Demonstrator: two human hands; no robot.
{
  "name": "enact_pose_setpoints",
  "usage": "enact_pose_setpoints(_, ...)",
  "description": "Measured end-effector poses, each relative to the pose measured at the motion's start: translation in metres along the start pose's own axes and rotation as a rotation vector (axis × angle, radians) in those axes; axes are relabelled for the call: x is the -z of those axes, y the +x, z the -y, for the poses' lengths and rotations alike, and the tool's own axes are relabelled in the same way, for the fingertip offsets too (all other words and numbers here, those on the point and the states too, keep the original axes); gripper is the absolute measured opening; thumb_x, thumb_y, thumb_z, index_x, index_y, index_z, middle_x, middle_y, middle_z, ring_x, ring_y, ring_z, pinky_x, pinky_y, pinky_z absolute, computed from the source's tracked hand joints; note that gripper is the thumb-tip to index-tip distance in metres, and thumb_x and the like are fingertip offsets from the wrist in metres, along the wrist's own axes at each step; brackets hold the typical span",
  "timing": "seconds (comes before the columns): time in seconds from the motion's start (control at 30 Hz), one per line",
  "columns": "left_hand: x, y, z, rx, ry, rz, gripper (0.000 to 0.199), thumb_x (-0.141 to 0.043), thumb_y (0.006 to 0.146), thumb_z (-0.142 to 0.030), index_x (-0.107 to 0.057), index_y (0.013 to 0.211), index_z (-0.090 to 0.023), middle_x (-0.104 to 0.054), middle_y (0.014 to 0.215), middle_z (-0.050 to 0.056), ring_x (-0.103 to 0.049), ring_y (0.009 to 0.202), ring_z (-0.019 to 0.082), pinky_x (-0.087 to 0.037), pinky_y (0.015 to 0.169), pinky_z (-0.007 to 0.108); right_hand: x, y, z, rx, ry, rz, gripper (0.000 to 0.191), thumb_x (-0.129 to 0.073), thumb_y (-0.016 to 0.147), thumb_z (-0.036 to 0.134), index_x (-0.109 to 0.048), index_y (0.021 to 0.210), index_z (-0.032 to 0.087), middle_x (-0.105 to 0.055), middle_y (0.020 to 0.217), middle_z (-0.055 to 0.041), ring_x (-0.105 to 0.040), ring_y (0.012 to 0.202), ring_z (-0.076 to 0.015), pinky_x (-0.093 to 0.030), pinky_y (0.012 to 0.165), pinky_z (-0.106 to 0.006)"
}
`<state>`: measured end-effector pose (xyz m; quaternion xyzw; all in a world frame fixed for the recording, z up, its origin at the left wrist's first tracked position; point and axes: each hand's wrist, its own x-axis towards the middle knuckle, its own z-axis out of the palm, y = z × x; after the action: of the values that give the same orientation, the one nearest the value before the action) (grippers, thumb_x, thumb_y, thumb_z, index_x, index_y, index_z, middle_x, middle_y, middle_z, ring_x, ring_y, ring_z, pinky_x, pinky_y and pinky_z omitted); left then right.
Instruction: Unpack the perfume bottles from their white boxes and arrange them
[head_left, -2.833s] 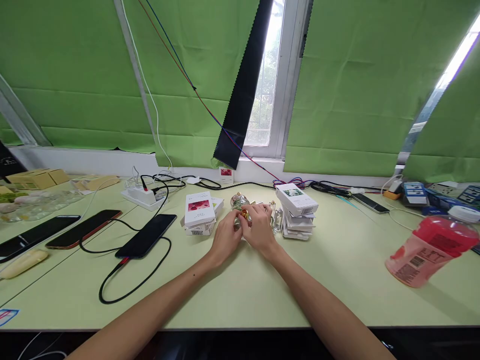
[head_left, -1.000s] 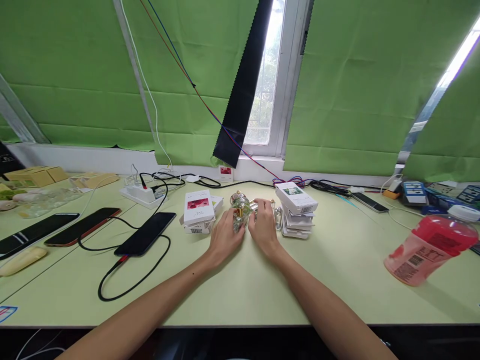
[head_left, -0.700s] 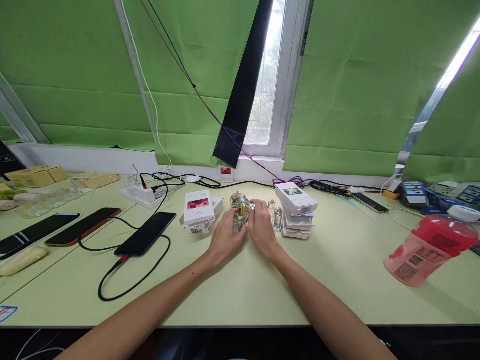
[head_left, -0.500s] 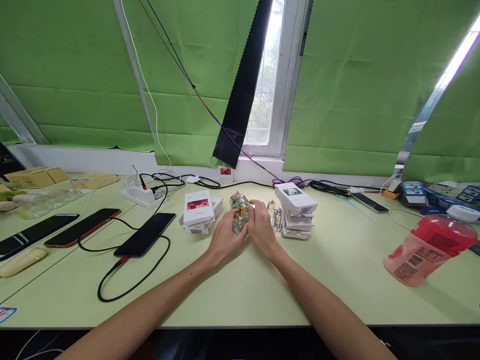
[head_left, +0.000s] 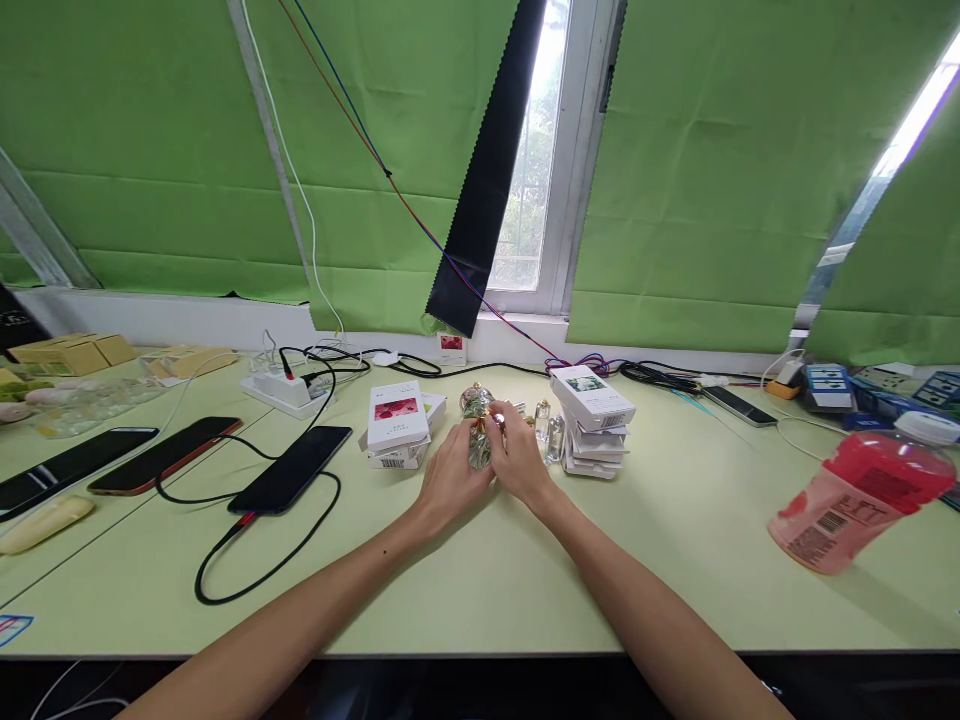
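Between my two hands, at the middle of the table, stands a small clear glass bottle [head_left: 479, 452] with a gold-coloured neck. My left hand [head_left: 452, 472] is closed around its left side. The fingers of my right hand [head_left: 520, 458] pinch together at the gold part near the top; the fingertips partly hide it. Just behind is an ornate glass piece [head_left: 475, 394] with pinkish and gold tints, partly covered by the bottle. To the right of my right hand are small clear glass vials [head_left: 554, 440] with gold tops, next to a stack of white boxes [head_left: 594, 400].
White boxes with a red picture [head_left: 396, 415] lie left of my hands. Farther left are a phone [head_left: 291, 470] with a looped black cable and a power strip [head_left: 289, 393]. A pink drink bottle [head_left: 862, 490] is at the right, and cables [head_left: 652, 375] run along the back.
My right hand's fingers have shifted left and curled in over the bottle's gold top. My left hand has stayed nearly in place.
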<state>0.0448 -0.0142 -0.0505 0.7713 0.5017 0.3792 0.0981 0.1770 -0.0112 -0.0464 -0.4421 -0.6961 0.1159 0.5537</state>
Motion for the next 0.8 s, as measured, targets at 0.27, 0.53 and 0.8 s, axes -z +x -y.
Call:
enact_pose_setpoints(0.27,0.005,-0.003,-0.012,0.086,0.130,0.002,0.035,-0.056,0.087,-0.034,-0.050,0.120,-0.024,-0.070,0.115,0.010,-0.069,0.096,0.030,-0.049,0.066,0.036,-0.004,-0.003,0.007,-0.080,-0.044,0.025,0.029,-0.041,0.103,0.033,-0.054,0.124,0.018,-0.067,0.116,-0.0118,-0.065,0.105,-0.0238,-0.050,0.091,-0.037)
enact_pose_setpoints(0.53,0.006,-0.004,-0.010,0.092,0.202,0.003,0.058,-0.054,0.089,-0.037,-0.037,0.141,-0.021,-0.062,0.133,0.016,-0.067,0.106,0.035,-0.051,0.072,0.040,-0.008,-0.007,0.004,-0.158,-0.294,-0.021,0.028,-0.044,0.103,0.041,-0.062,0.107,0.021,-0.064,0.102,-0.0127,-0.061,0.100,-0.0292,-0.052,0.082,-0.041)
enact_pose_setpoints(0.8,0.007,-0.004,-0.008,0.043,0.257,-0.039,0.067,-0.051,0.092,-0.037,-0.026,0.153,-0.024,-0.045,0.146,0.019,-0.065,0.104,0.031,-0.052,0.069,0.038,-0.014,-0.010,-0.002,-0.134,-0.126,0.039,0.024,-0.043,0.104,0.034,-0.059,0.115,0.020,-0.059,0.111,-0.0121,-0.064,0.096,-0.0231,-0.054,0.084,-0.038)
